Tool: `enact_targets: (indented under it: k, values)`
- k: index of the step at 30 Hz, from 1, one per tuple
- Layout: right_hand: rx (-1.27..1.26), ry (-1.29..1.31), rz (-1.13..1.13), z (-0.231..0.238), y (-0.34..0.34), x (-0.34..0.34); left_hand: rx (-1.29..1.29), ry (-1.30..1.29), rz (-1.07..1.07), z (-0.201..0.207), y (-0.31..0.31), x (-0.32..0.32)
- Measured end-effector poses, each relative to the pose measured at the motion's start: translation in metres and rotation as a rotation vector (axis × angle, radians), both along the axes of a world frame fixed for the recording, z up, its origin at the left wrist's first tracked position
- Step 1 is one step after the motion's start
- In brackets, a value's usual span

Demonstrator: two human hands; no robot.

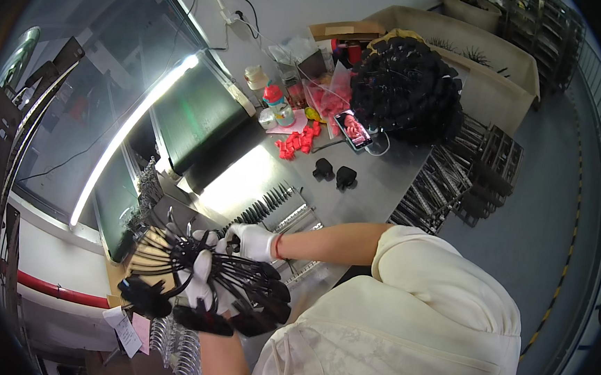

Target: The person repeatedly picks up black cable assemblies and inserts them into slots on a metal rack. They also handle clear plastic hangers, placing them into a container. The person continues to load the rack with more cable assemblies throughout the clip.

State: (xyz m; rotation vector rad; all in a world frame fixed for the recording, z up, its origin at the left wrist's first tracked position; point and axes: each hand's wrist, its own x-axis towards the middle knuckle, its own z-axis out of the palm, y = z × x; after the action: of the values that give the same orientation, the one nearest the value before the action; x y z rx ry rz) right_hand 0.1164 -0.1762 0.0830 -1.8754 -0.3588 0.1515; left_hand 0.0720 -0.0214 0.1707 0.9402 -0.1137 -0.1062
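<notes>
My left hand [200,278], in a white glove, is closed round a fanned bundle of thin black stems with flat black ends [258,289]. The bundle spreads out on both sides of the hand and hides part of its fingers. Against its upper right side is my right hand [253,243], also gloved, with its fingers bent and pressed together; a dark bit shows at the fingertips, too small to name. Just beyond it, a row of black flat pieces [264,204] stands in a metal rack [298,219] on the metal table [369,203].
Two small black pieces [345,177] lie farther back, near red scraps [297,142] and a lit phone [354,131]. A large black heap [408,87] stands behind the phone. Metal racks [433,186] are stacked at the right. A green conveyor belt [197,114] runs at the left.
</notes>
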Motion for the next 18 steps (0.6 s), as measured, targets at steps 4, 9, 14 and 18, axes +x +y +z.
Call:
enact_targets:
  k: [4,9,14,18]
  values:
    - [-0.432,-0.863,0.006,-0.035,-0.020,0.005,0.319,0.090,-0.020,0.024,-0.004,0.002]
    - [0.753,0.482,0.218,-0.036,-0.032,-0.012,0.206,-0.217,0.014,0.024,0.013,0.015]
    - [0.278,0.052,0.148,-0.035,-0.010,-0.004,0.132,-0.300,0.005,-0.006,-0.011,0.018]
    - [-0.445,-0.655,-0.091,-0.022,-0.017,-0.029,0.368,-0.217,-0.075,-0.011,0.008,0.030]
